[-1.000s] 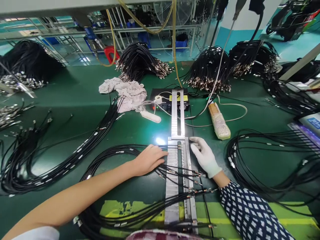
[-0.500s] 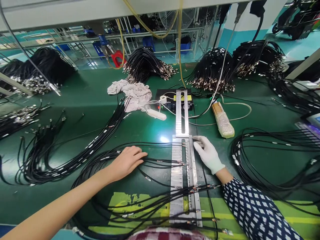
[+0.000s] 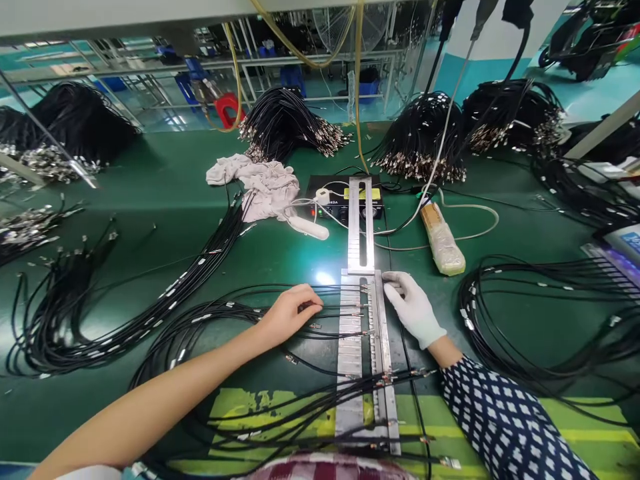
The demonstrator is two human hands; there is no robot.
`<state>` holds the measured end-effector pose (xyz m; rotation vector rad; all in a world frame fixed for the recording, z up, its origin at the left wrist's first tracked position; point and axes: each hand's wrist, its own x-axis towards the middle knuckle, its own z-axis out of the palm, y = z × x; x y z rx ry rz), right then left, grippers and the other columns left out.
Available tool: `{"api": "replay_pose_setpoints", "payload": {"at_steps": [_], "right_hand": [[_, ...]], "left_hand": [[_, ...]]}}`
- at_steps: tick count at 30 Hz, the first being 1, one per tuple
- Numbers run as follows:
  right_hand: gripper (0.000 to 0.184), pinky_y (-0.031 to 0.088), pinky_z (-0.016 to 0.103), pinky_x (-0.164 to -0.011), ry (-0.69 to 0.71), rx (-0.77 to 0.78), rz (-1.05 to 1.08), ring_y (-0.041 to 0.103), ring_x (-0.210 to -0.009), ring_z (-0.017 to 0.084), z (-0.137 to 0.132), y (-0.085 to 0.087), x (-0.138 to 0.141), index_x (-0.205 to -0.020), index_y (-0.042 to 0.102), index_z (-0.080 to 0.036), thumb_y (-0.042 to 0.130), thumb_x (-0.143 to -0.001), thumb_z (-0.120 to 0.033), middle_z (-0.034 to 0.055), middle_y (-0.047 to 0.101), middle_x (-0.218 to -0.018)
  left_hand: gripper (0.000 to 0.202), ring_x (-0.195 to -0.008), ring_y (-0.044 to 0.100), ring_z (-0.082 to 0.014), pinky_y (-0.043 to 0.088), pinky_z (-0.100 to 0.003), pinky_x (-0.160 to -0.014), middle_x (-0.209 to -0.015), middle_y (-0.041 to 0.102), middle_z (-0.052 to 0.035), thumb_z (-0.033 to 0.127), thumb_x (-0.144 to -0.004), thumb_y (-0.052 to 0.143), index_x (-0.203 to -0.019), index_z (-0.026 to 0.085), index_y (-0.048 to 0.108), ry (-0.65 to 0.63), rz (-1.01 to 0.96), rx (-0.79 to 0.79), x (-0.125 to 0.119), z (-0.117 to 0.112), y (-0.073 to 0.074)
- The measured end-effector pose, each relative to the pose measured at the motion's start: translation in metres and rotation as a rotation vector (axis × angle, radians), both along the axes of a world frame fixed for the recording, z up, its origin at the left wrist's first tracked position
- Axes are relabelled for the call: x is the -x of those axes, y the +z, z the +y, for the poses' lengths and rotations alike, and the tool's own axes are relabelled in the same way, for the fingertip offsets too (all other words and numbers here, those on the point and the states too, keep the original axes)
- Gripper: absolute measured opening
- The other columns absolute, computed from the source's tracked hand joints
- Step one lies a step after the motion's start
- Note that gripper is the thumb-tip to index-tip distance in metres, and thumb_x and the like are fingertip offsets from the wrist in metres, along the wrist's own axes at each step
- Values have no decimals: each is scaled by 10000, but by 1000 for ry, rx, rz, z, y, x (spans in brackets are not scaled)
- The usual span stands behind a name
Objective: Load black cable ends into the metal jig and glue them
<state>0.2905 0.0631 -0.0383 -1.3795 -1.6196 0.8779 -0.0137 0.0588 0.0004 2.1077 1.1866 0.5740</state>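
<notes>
My bare left hand (image 3: pixel 293 312) is closed in a pinch on a thin black cable, whose bare tip reaches right onto the slotted metal fixture (image 3: pixel 351 363). Several black cables (image 3: pixel 200 310) run from the left around that hand, and some have their stripped ends on the fixture's upper slots. In a white glove, my right hand (image 3: pixel 411 308) has its fingers curled against the fixture's upper right edge; its fingertips are partly hidden. More cables (image 3: pixel 280 413) cross the lower part of the fixture, with their ends sticking out past its right side.
Behind the fixture stand a black control box (image 3: pixel 325 193) and a crumpled pale cloth (image 3: pixel 270 187). A plastic-wrapped bar (image 3: pixel 445 243) lies to the right. Cable bundles (image 3: pixel 290 120) line the back, and looped cables (image 3: pixel 470 293) lie at right.
My left hand has moved right toward the fixture and its fingers have closed on a cable. Cable ends beside it have shifted. My right hand stays at the fixture's edge.
</notes>
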Motion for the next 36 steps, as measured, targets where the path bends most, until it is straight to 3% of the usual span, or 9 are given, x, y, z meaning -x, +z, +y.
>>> {"api": "replay_pose_setpoints", "payload": {"at_steps": [4,7,13,17,23,29,33,36], "right_hand": [[300,538,406,-917,8,1,1,651,-991,220,-1,1,0,-1161,605,-236,508,-960,-436,77,650,-1142],[289,541,402,-919,5,5,3,652,-988,216,-1,1,0,-1166,605,-242,508,-963,-423,71,649,-1145],[278,550,399,-910,-4,11,1,649,-988,220,-1,-1,0,-1160,607,-237,509,-963,-408,77,649,-1132],[266,549,395,-906,-6,15,2,649,-984,218,-1,1,0,-1154,609,-241,511,-961,-395,73,647,-1132],[254,549,400,-906,-16,28,1,652,-982,223,-1,5,2,-1136,615,-244,514,-956,-392,73,645,-1132],[245,552,408,-900,-14,22,-20,655,-980,228,-1,7,3,-1123,621,-249,509,-956,-390,73,643,-1132],[230,558,406,-893,-12,15,-14,654,-989,229,-1,6,3,-1117,620,-253,508,-953,-370,70,642,-1131],[226,560,410,-901,-6,16,-4,653,-998,231,-1,6,3,-1109,619,-251,503,-954,-366,72,641,-1132]], "left_hand": [[158,-901,611,-192,510,-330,-813,-970,639,-52,203,-940,527,-1082,197,598,-38,107,-139,-20,5,-11],[124,-908,599,-187,508,-315,-801,-979,623,-51,198,-969,480,-1048,196,575,-84,121,-174,-30,6,-18],[215,-877,596,-172,506,-301,-802,-908,634,-57,240,-1012,418,-977,186,624,-132,55,-263,-29,15,-25],[256,-826,618,-162,513,-276,-764,-876,656,-58,253,-1018,418,-1045,177,661,-173,47,-341,-25,22,-30],[384,-786,630,-161,512,-261,-716,-884,664,-70,198,-1024,309,-1164,183,665,-355,153,-314,-28,34,-20],[334,-816,646,-158,513,-263,-761,-927,687,-64,218,-1014,357,-1138,187,665,-437,162,-204,-34,52,-2],[310,-855,632,-161,501,-267,-785,-955,685,-60,233,-1024,356,-1103,182,651,-418,156,-234,-36,50,-9],[345,-892,588,-193,472,-308,-783,-987,650,-94,213,-1025,327,-1093,169,662,-364,230,-410,-32,38,-22]]}}
